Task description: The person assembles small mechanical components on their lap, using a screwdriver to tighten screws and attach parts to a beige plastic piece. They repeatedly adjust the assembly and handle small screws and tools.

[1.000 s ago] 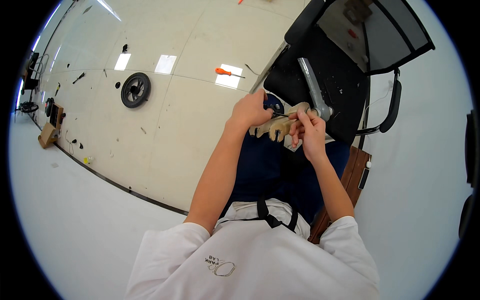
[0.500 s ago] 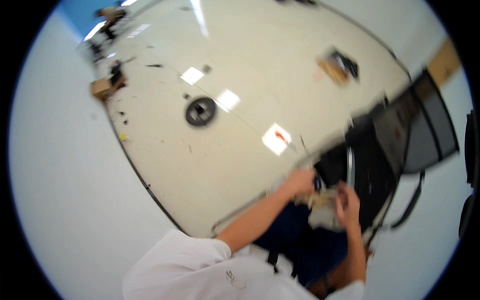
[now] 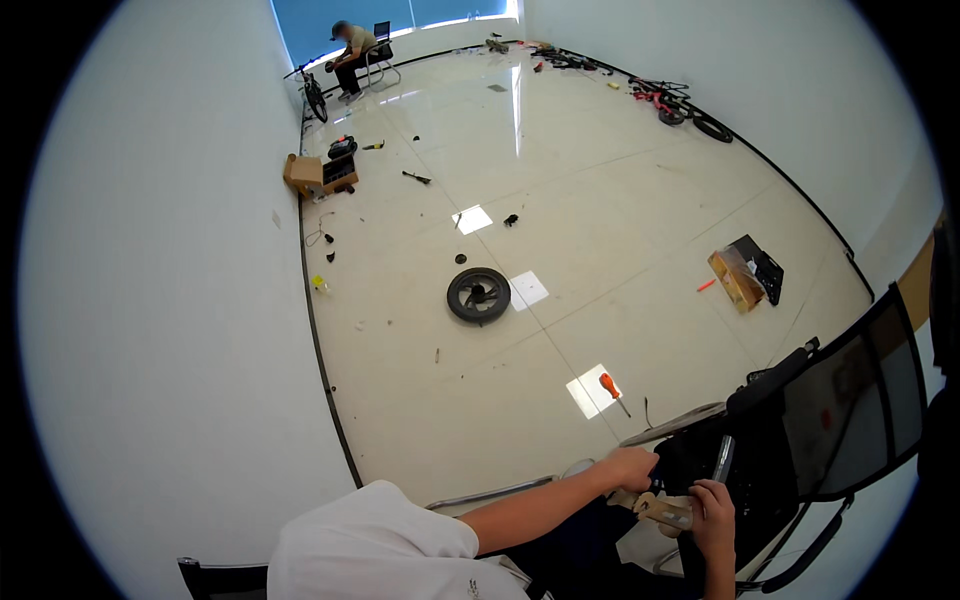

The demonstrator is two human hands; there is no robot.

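Note:
My left hand [image 3: 630, 468] is closed in a fist beside a black mesh chair's seat [image 3: 765, 500]. Something small and dark shows under its fingers, but I cannot make it out. Just to the right, my right hand [image 3: 714, 512] has its fingers closed on a beige flanged cylindrical part [image 3: 668, 512], which sits between the two hands. A silver metal tube [image 3: 724, 458] lies on the seat above my right fingers. My lap and the cylinder's underside are partly hidden.
An orange-handled screwdriver [image 3: 610, 386] lies on the tiled floor ahead. Farther out are a black wheel [image 3: 479, 296], an open tool case [image 3: 760, 268] and a cardboard box [image 3: 303, 174]. Bike parts [image 3: 672, 100] line the far right wall. Another person [image 3: 352, 55] sits far back beside a bicycle.
The view has tilted up and steadied, so the far room and seated person show clearly. Both hands now appear lower in the picture, still close together around the beige part.

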